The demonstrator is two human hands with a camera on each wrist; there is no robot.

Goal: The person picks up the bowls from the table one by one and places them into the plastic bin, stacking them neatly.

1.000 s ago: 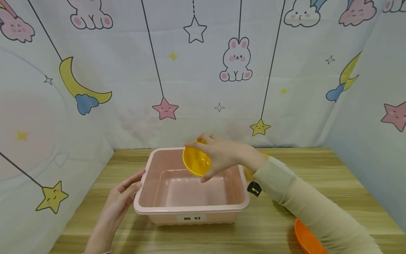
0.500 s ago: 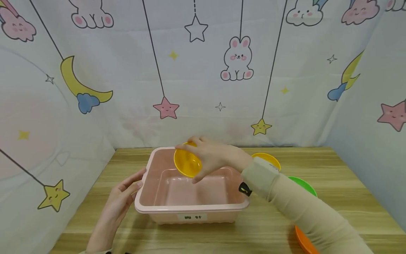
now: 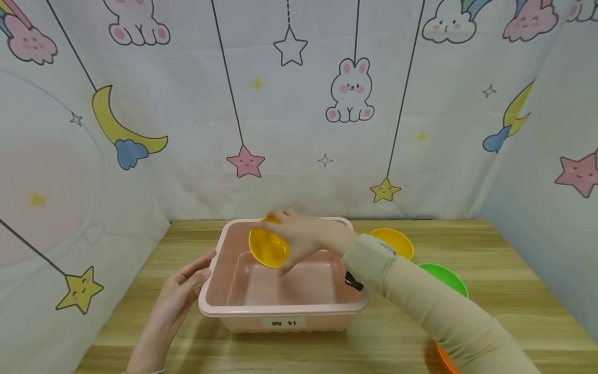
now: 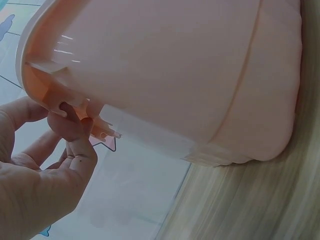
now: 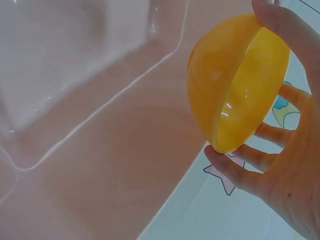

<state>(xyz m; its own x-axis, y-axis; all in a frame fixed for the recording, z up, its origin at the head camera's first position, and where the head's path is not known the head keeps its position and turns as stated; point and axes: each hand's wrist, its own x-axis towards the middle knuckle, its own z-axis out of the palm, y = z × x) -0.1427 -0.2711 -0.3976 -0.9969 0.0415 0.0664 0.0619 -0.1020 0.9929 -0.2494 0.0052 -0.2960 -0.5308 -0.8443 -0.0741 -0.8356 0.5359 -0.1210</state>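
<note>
My right hand (image 3: 303,239) holds a small yellow bowl (image 3: 268,250) by its rim, above the left half of a pink plastic basin (image 3: 285,310). The bowl is tilted on its side; in the right wrist view this bowl (image 5: 215,85) shows its outside toward the basin floor, with thumb and fingers spread around the rim. At the basin's left edge, my left hand (image 3: 179,291) grips the rim. The left wrist view has those fingers (image 4: 75,145) curled at the underside of the basin (image 4: 165,75) lip. Nothing shows lying on the visible basin floor.
Right of the basin stand another yellow bowl (image 3: 394,242), a green bowl (image 3: 446,278) and an orange bowl (image 3: 446,359), partly covered by my right sleeve (image 3: 434,301). A white label (image 3: 283,322) is on the basin's front. A printed cloth (image 3: 299,130) surrounds the wooden table (image 3: 383,343).
My right hand has moved left over the basin with the yellow bowl. The yellow and green bowls on the table have come out from behind my arm. My left hand stays at the rim.
</note>
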